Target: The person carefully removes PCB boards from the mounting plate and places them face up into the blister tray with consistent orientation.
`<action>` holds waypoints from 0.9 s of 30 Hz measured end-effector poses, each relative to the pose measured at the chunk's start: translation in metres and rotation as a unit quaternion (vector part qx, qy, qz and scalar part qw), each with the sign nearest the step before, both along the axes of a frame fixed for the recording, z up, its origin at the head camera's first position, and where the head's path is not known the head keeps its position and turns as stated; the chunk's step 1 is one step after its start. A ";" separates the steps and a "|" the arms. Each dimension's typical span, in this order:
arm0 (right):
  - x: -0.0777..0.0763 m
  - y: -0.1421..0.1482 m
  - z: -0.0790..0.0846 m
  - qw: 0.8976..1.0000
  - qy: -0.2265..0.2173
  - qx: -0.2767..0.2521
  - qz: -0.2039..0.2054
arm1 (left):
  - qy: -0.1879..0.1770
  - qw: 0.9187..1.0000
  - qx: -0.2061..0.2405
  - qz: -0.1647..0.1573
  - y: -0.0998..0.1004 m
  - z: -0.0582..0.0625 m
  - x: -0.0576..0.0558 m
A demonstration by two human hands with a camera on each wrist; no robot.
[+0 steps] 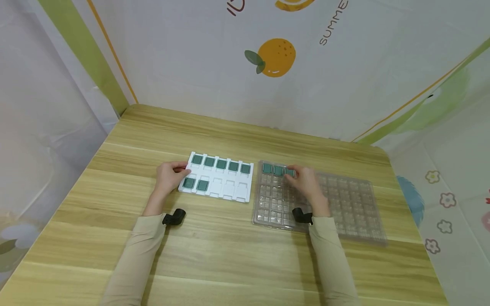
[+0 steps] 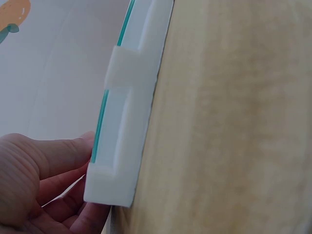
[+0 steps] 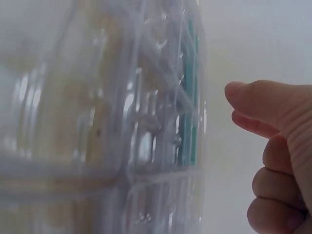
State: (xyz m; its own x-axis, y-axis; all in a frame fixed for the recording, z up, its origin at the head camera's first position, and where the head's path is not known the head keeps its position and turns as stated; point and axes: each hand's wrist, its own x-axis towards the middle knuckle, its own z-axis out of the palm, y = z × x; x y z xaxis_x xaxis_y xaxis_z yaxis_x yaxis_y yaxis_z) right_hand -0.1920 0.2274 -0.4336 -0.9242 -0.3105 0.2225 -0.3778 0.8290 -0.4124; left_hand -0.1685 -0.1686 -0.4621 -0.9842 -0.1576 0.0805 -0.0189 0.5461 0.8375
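Observation:
In the head view my left hand point(image 1: 167, 177) grips the left end of a white plastic tray point(image 1: 218, 175). Its thumb lies at the rim beside a green square chip in the left wrist view. A full back row and two front-left pockets of this tray hold green chips point(image 1: 221, 164). My right hand point(image 1: 306, 180) hovers over a clear blister tray point(image 1: 264, 216), thumb and index finger around a green chip point(image 1: 289, 172) in its back row. Two more chips sit left of it. The right wrist view shows the fingertips apart from the tray, with nothing between them.
A second clear section point(image 1: 357, 208) with many pockets extends right on the wooden table point(image 1: 214, 263). Printed white curtains point(image 1: 214, 76) hang behind and at both sides. Black wrist cameras point(image 1: 174, 216) are strapped to both sleeves.

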 end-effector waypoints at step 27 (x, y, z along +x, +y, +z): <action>0.017 -0.042 0.007 0.998 0.057 -0.014 0.038 | -0.005 1.000 0.016 -0.007 0.000 0.000 0.000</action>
State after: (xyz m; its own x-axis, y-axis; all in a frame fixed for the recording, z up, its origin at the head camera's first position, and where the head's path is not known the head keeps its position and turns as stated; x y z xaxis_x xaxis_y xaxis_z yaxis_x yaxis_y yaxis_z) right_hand -0.1750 0.1851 -0.4265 -0.8659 -0.3711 0.3354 -0.4857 0.7843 -0.3861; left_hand -0.1681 -0.1686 -0.4622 -0.9871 -0.1459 0.0656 -0.0200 0.5193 0.8544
